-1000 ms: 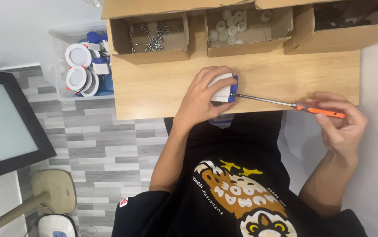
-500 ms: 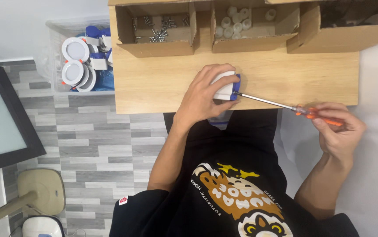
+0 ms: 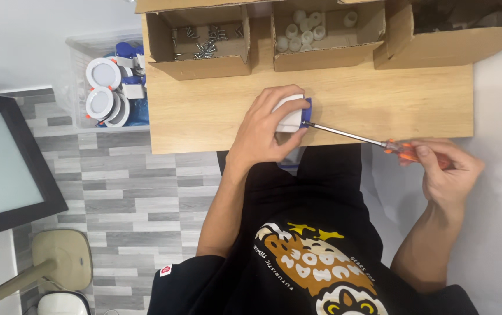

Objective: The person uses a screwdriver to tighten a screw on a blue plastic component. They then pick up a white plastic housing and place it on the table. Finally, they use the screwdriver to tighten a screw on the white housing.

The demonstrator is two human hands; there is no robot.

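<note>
While the white and blue fitting (image 3: pixel 295 114) is pinned against the wooden table (image 3: pixel 379 105) near its front edge, a screw is judged to be in the course of being driven into the blue end at the fitting's 3 o'clock side. The left hand (image 3: pixel 265 131) is laid over the fitting with its fingers curled closed around the white body, so that only the blue part and a strip of white can be seen. The screwdriver (image 3: pixel 373 140) is held by its orange handle in the right hand (image 3: pixel 446 172), whose fingers are wrapped shut around it, off the table's edge toward 4 o'clock of the fitting; the steel shaft is run up and leftward, and its tip is met with the blue end, though the screw itself is too small to be made out. At 11 o'clock a cardboard box of screws (image 3: pixel 201 41) is set, at 12 o'clock a box of white caps (image 3: pixel 321 35), and at 2 o'clock a third box (image 3: pixel 455 32). For the next move, the tip is judged to need to be kept seated and in line while the handle is turned, with the fitting held firmly so that it is not rotated under the torque.
</note>
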